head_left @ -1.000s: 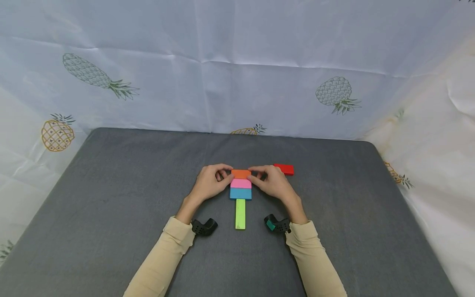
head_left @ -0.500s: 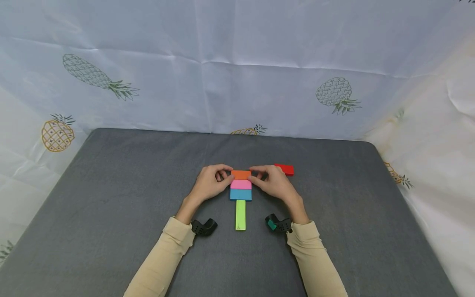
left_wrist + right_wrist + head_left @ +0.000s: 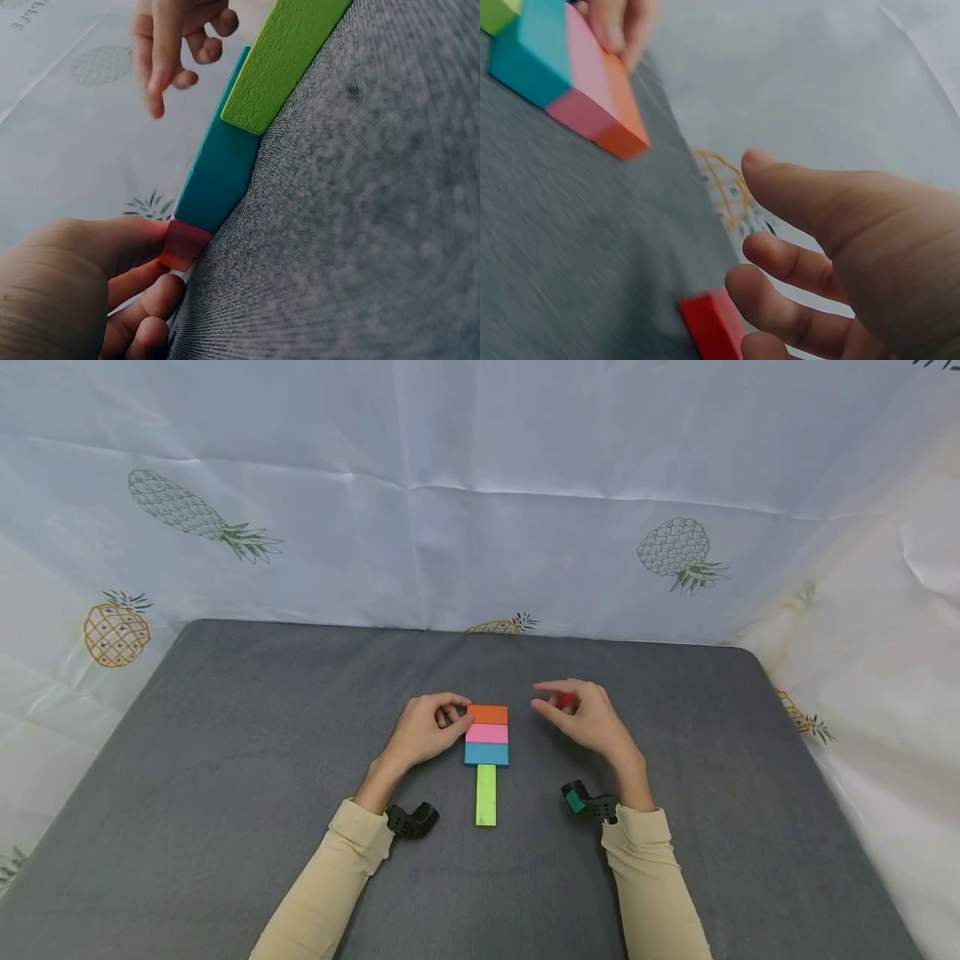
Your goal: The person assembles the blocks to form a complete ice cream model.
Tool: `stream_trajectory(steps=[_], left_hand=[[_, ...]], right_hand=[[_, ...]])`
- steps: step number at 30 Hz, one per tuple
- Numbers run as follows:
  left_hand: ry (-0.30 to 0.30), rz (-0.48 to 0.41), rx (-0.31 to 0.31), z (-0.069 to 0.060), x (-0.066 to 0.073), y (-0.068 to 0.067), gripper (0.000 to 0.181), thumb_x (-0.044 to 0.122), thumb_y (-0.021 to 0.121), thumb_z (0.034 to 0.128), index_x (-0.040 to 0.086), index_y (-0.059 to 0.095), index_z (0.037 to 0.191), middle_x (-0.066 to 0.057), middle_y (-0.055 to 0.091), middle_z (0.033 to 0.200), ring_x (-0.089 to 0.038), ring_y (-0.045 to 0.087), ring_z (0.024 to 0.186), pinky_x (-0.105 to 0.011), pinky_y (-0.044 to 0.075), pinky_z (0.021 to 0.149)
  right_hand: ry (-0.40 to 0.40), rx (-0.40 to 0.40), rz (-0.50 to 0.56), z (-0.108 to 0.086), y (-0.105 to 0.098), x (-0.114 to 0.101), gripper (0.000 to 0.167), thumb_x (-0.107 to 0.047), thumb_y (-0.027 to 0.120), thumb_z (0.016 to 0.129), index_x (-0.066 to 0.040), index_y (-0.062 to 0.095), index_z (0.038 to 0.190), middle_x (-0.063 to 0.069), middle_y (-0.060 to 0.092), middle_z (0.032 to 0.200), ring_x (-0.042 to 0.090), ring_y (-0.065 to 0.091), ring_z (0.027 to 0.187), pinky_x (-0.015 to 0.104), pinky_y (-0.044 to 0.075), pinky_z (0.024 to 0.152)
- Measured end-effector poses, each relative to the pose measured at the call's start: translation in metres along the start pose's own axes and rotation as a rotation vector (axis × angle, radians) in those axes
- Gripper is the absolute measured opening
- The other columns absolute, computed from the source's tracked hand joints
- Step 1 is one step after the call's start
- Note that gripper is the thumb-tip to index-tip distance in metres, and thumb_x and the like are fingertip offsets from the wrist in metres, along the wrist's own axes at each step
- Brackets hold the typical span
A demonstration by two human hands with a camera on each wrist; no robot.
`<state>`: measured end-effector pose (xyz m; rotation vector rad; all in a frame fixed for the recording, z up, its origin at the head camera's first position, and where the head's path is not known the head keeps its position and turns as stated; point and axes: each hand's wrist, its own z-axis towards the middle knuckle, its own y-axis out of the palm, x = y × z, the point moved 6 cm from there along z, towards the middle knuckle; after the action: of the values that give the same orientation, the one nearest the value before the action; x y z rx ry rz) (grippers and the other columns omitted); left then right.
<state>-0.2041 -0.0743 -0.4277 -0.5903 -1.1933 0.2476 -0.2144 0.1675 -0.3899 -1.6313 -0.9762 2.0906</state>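
A row of flat blocks lies on the dark grey table. The orange block (image 3: 487, 715) is farthest, then the pink block (image 3: 487, 733) and the blue block (image 3: 487, 753), edge to edge, with a lime-green block (image 3: 486, 795) lengthwise below. My left hand (image 3: 429, 728) holds the left end of the orange block between thumb and index finger, the thumb also close to the pink one. To the right of the row, my right hand (image 3: 581, 714) is apart from it, thumb and fingers spread with nothing between them. Partly hidden behind that hand lies a red block (image 3: 711, 324).
The grey table (image 3: 262, 760) reaches back to a pale curtain (image 3: 420, 552) printed with pineapples. A black wrist device (image 3: 414, 819) sits at the left wrist and another black device (image 3: 590, 802) at the right.
My right hand has let go of the orange block's right end and moved right, over the red block. The left hand and the row have stayed in place.
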Motion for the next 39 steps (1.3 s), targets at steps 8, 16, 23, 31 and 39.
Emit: stream_trajectory(steps=[8,16,23,31,39], left_hand=[[0.000,0.007,0.004,-0.001,-0.001,0.000,0.023,0.016,0.073,0.0934,0.002,0.076,0.112,-0.008,0.072,0.079,-0.006,0.051,0.060,-0.021,0.042,0.058],[-0.004,0.010,0.005,0.000,-0.001,0.001,0.023,0.016,0.073,0.0932,0.002,0.076,0.112,-0.008,0.071,0.078,-0.006,0.050,0.060,-0.022,0.041,0.058],[-0.011,0.007,0.004,0.000,-0.001,0.000,0.023,0.016,0.073,0.0934,0.003,0.076,0.112,-0.008,0.071,0.079,-0.007,0.051,0.060,-0.022,0.042,0.059],[-0.006,0.007,0.005,0.000,-0.001,0.000,0.023,0.016,0.073,0.0933,0.003,0.076,0.112,-0.008,0.071,0.079,-0.007,0.051,0.061,-0.022,0.042,0.059],[-0.003,0.006,0.003,0.000,-0.002,0.001,0.023,0.015,0.072,0.0938,0.003,0.076,0.112,-0.008,0.071,0.080,-0.008,0.051,0.062,-0.022,0.042,0.060]], right_hand=[[0.061,0.015,0.046,-0.008,-0.026,0.023,0.039,-0.016,0.075,0.094,-0.003,0.069,0.130,0.017,0.067,0.099,0.007,0.048,0.053,0.024,0.044,0.056],[0.109,0.001,0.017,-0.014,-0.035,0.039,0.040,-0.016,0.076,0.093,-0.002,0.069,0.130,0.019,0.062,0.106,0.011,0.055,0.062,0.025,0.048,0.057],[0.148,-0.007,0.016,-0.015,-0.035,0.049,0.041,-0.016,0.077,0.092,-0.003,0.068,0.131,0.022,0.061,0.117,0.013,0.058,0.067,0.027,0.051,0.056],[0.170,-0.037,0.001,-0.016,-0.032,0.056,0.046,-0.016,0.076,0.094,-0.001,0.063,0.135,0.024,0.057,0.119,0.012,0.058,0.069,0.027,0.051,0.056],[0.195,-0.052,-0.004,-0.018,-0.031,0.058,0.049,-0.017,0.075,0.094,-0.002,0.060,0.139,0.026,0.054,0.123,0.019,0.061,0.077,0.028,0.053,0.058]])
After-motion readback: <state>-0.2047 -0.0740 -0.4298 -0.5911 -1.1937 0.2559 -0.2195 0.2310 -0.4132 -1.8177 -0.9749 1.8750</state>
